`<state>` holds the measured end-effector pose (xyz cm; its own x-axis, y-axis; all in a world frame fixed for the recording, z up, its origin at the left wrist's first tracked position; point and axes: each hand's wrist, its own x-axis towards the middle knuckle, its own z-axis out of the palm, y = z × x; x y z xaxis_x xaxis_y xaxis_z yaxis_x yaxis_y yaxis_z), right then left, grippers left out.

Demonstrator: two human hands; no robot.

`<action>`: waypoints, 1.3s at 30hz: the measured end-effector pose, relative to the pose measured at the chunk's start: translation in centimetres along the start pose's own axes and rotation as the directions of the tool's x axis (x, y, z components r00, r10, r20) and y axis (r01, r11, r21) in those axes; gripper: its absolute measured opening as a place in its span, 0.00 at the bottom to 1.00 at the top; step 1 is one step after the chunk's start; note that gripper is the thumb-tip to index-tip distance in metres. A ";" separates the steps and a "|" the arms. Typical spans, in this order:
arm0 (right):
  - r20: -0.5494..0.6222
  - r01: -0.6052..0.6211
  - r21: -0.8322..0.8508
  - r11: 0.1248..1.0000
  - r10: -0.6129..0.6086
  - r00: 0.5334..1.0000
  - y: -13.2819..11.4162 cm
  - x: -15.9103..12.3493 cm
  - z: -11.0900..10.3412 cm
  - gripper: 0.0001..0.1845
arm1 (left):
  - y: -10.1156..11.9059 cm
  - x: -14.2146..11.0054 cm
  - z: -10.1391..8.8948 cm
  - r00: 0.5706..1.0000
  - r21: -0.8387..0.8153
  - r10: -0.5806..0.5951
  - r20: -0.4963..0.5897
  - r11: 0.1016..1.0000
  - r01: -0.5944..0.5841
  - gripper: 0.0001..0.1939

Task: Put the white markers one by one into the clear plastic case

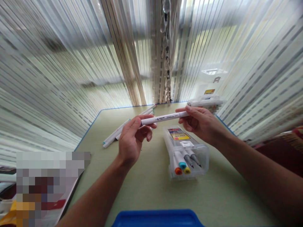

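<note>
White and tan string curtain [78,78]: hangs past the far edge and down both sides.
Pale green surface with blue edging [146,176]: spreads beneath my forearms.
Blue plastic piece [157,219]: sits nearest me, cut off by my view.
Clear plastic case with a yellow label [204,156]: rests right of the middle; orange, turquoise and yellow round ends and two grey, dark-tipped ends show inside.
My left hand [129,142]: fingers clamped on the left end of a slim white marker with dark lettering [165,118].
My right hand [203,124]: fingers pinched together on its right end.
Clear plastic container [205,101]: stands at the back right, partly behind my right hand.
Loose white markers [115,133]: lie beyond my left hand, some turquoise-ended.
Held marker: raised off the surface, its right end slightly higher in my view.
</note>
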<state>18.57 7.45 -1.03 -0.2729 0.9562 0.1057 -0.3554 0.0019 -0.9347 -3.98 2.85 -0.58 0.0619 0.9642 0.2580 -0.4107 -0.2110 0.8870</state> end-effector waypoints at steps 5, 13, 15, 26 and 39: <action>-0.002 0.003 -0.004 1.000 -0.003 1.000 0.0 -0.1 0.0 0.16 | 0.1 0.0 0.1 1.000 0.006 -0.003 -0.007 1.000 0.004 0.17; -0.008 0.001 -0.013 1.000 -0.001 1.000 0.0 0.0 0.0 0.16 | -0.1 0.0 0.0 1.000 0.021 0.004 -0.002 1.000 -0.004 0.17; -0.011 -0.002 -0.012 1.000 0.002 1.000 0.0 0.0 0.0 0.16 | -0.1 0.0 0.0 1.000 0.021 0.003 -0.003 1.000 -0.003 0.17; -0.012 -0.002 -0.018 1.000 0.002 1.000 -0.2 -0.1 0.1 0.15 | 0.2 0.0 0.2 0.999 0.037 -0.012 -0.037 0.999 0.014 0.17; 0.002 0.010 -0.025 1.000 -0.010 1.000 -0.2 -0.2 0.2 0.15 | 0.2 0.2 0.3 0.995 0.062 -0.029 -0.098 0.997 0.035 0.16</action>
<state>18.51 7.24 -0.82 -0.2711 0.9556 0.1157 -0.3354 0.0188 -0.9419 -3.78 2.95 -0.25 -0.0155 0.9810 0.1932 -0.3510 -0.1862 0.9177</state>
